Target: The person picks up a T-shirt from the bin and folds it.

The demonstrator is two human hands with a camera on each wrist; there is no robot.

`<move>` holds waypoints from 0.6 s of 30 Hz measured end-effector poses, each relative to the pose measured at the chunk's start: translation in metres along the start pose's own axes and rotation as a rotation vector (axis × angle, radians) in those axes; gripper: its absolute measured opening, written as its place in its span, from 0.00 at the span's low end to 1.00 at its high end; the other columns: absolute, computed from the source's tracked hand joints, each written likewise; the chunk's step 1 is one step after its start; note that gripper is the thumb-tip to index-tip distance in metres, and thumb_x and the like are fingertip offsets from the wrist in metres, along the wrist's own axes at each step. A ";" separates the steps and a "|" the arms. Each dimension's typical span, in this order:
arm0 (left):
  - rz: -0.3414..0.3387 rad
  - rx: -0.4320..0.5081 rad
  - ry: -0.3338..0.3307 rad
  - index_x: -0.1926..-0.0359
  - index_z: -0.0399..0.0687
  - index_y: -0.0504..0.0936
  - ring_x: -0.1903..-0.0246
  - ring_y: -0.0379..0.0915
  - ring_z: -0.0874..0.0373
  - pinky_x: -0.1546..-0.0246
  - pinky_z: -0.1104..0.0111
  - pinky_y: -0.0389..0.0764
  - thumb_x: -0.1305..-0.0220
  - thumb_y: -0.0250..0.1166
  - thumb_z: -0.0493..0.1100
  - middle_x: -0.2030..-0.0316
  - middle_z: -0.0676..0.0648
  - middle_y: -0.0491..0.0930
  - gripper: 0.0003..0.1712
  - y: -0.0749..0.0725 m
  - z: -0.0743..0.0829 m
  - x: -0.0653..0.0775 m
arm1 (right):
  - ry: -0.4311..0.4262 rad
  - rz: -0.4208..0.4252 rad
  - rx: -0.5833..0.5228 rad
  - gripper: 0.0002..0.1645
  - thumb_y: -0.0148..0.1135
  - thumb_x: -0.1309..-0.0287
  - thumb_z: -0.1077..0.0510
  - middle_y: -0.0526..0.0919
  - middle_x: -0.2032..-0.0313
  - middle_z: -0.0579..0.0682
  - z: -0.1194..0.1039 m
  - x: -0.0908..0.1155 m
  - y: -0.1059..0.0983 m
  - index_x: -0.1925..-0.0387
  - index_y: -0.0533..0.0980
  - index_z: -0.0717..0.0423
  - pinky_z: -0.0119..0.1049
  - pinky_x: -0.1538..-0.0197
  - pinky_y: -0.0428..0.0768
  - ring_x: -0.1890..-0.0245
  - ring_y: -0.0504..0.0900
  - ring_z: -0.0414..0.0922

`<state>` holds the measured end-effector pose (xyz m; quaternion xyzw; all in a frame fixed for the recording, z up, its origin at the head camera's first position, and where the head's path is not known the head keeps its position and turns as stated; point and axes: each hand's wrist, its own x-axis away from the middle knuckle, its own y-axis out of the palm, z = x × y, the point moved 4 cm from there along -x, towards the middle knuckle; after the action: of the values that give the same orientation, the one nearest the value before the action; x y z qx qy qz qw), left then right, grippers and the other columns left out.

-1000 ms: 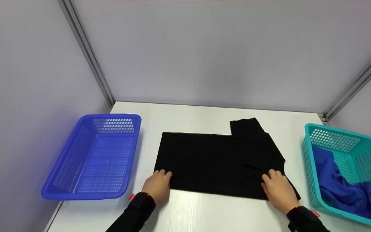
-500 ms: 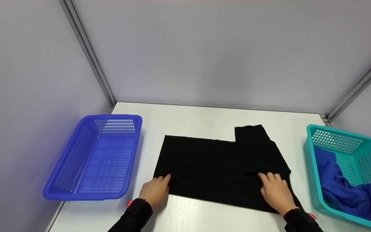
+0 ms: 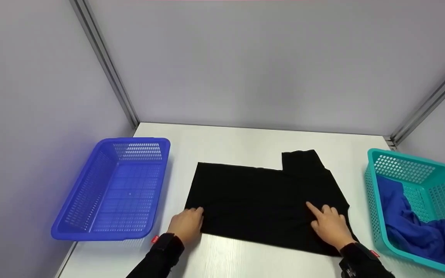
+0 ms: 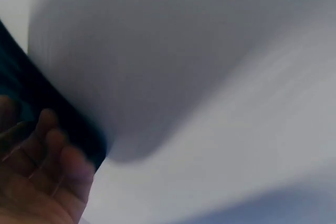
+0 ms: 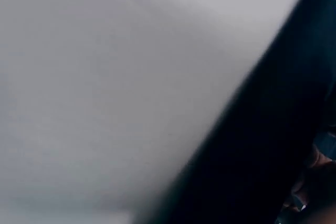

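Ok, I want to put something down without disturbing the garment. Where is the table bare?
The table is bare behind the black garment, up to the back wall, and in front of it, between the left hand and right hand. A narrower strip lies free between blue basket and garment. Crowded: the right side, where garment, right hand and teal basket sit close.

A black garment point(image 3: 253, 197) lies flat on the white tabletop point(image 3: 226, 143), a short flap point(image 3: 301, 160) projecting from its far edge. The left hand point(image 3: 186, 224) touches its near left corner; the right hand point(image 3: 331, 227) rests on its right part, index finger extended. A blue basket point(image 3: 126, 197) stands left; at right, a teal basket point(image 3: 404, 170) holds blue cloth point(image 3: 410, 229).
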<state>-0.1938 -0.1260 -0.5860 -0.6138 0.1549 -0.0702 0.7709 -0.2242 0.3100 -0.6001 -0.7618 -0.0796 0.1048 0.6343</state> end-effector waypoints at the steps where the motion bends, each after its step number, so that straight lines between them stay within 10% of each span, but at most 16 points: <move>1: 0.021 -0.018 0.012 0.58 0.40 0.81 0.66 0.79 0.43 0.71 0.51 0.81 0.35 0.68 0.35 0.65 0.40 0.81 0.06 -0.001 0.000 -0.004 | 0.001 0.036 -0.036 0.27 0.63 0.34 0.58 0.70 0.63 0.54 0.001 -0.001 -0.001 0.33 0.78 0.53 0.50 0.62 0.67 0.64 0.67 0.53; 8: 0.109 -0.075 0.062 0.41 0.42 0.81 0.43 0.74 0.35 0.52 0.47 0.81 0.39 0.70 0.30 0.43 0.38 0.78 0.24 0.000 -0.007 -0.035 | -0.008 0.203 -0.169 0.07 0.63 0.34 0.69 0.74 0.38 0.69 0.010 -0.009 -0.004 0.57 0.76 0.58 0.78 0.42 0.66 0.37 0.68 0.80; 14: -0.123 0.000 0.005 0.24 0.50 0.69 0.30 0.64 0.33 0.38 0.40 0.73 0.34 0.61 0.27 0.29 0.41 0.71 0.38 0.012 -0.015 -0.043 | 0.020 0.098 -0.180 0.26 0.62 0.34 0.70 0.69 0.32 0.72 0.018 -0.017 -0.007 0.36 0.69 0.69 0.77 0.40 0.67 0.37 0.67 0.80; 18: -0.125 -0.062 -0.010 0.23 0.54 0.68 0.40 0.73 0.39 0.50 0.45 0.79 0.32 0.65 0.34 0.36 0.43 0.76 0.38 0.011 -0.016 -0.046 | 0.077 0.016 -0.196 0.43 0.66 0.35 0.65 0.64 0.29 0.74 0.026 -0.022 -0.013 0.24 0.59 0.68 0.75 0.40 0.68 0.38 0.67 0.77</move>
<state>-0.2433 -0.1248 -0.5932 -0.6462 0.1144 -0.1101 0.7465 -0.2517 0.3312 -0.5909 -0.8241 -0.0590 0.0721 0.5587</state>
